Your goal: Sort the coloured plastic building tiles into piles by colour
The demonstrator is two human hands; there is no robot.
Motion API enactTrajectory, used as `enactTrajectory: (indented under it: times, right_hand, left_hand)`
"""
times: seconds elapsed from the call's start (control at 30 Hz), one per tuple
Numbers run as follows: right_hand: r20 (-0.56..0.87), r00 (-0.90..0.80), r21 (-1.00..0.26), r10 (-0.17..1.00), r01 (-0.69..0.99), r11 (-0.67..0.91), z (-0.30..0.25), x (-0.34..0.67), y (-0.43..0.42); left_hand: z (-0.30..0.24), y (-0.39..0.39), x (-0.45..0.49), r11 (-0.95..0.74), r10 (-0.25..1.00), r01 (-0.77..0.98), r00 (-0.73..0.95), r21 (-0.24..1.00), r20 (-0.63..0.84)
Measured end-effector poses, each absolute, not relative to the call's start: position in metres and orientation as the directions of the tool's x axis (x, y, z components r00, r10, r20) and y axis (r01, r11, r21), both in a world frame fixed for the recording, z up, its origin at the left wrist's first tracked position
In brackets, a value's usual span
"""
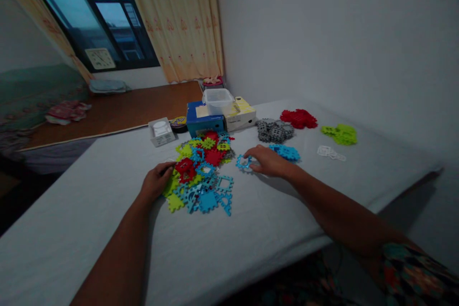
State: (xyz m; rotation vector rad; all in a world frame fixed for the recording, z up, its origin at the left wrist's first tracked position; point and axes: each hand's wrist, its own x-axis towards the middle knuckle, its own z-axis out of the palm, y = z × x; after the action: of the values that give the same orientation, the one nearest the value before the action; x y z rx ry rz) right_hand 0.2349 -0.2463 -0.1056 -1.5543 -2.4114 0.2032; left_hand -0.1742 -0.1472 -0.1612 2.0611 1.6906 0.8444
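A mixed heap of flat plastic puzzle tiles [202, 172] in blue, red and lime green lies on the grey table [251, 229]. My left hand [157, 180] rests at the heap's left edge with curled fingers touching a red tile [184, 166]. My right hand [267, 160] sits to the right of the heap, its fingertips pinching a blue frame-shaped tile [244, 161] flat on the table. Sorted piles lie beyond: blue [287, 152], grey [274, 130], red [298, 118], lime green [340, 134] and white [330, 153].
Behind the heap stand a blue box [201, 122], a clear plastic tub [217, 100], a yellow-white box [242, 112], a small white container [161, 131] and a round tin [178, 123]. A wall runs along the right. A wooden surface and a window lie further back.
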Motion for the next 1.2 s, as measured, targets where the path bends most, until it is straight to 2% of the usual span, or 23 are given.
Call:
enactTrajectory:
  times: [0.17, 0.33, 0.43, 0.53, 0.63, 0.77, 0.87, 1.03, 1.2]
  right_hand:
    - [0.111, -0.251, -0.252, 0.962, 0.929, 0.272, -0.079, 0.3, -0.275]
    - [0.042, -0.183, -0.235, 0.982, 0.954, 0.188, -0.101, 0.333, -0.313]
    - [0.079, -0.144, -0.236, 0.986, 0.959, 0.159, -0.117, 0.332, -0.321]
    - [0.179, -0.1, -0.218, 0.979, 0.966, 0.138, -0.122, 0.321, -0.322]
    - [0.208, -0.1, -0.147, 0.973, 0.98, 0.132, -0.117, 0.306, -0.32]
    - [0.123, -0.025, -0.007, 0.992, 1.0, 0.026, -0.111, 0.293, -0.318]
    - [0.079, 0.028, 0.036, 0.996, 0.999, -0.031, -0.112, 0.293, -0.321]
    - [0.097, 0.001, 0.059, 0.995, 0.998, -0.007, -0.11, 0.276, -0.324]
    - [0.081, -0.098, 0.052, 0.992, 0.994, 0.094, -0.09, 0.232, -0.311]
  left_hand:
    - [-0.16, -0.15, -0.173, -0.228, 0.969, 0.758, 0.116, 0.611, 0.218]
    - [-0.162, -0.147, -0.174, -0.202, 0.975, 0.766, 0.099, 0.61, 0.199]
    - [-0.164, -0.145, -0.175, -0.201, 0.974, 0.775, 0.09, 0.6, 0.21]
    - [-0.164, -0.145, -0.175, -0.219, 0.968, 0.777, 0.095, 0.591, 0.234]
    - [-0.165, -0.146, -0.174, -0.22, 0.968, 0.771, 0.095, 0.598, 0.233]
    - [-0.168, -0.145, -0.174, -0.23, 0.965, 0.767, 0.099, 0.599, 0.243]
    - [-0.171, -0.144, -0.174, -0.275, 0.952, 0.756, 0.128, 0.594, 0.278]
    - [-0.172, -0.143, -0.174, -0.289, 0.95, 0.749, 0.146, 0.596, 0.276]
    - [-0.17, -0.145, -0.173, -0.265, 0.957, 0.75, 0.128, 0.606, 0.259]
